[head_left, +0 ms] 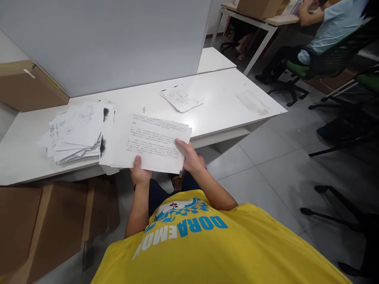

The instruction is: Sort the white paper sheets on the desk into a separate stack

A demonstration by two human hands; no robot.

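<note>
Two hands [193,158] on flat, rectangular paper sheets [151,142]

White desk [219,98], grey smudge near its right end, upright pale-grey panel [124,43] along its back, cardboard box [29,85] at the left end, more cartons [62,221] below on the left. Floor [237,165] is large grey tile with visible joints; upper right has a white-legged table [282,19] with a carton on top, plus a black swivel chair [299,70] with green seat. Overhead-type light, soft glare on the desktop.
</note>
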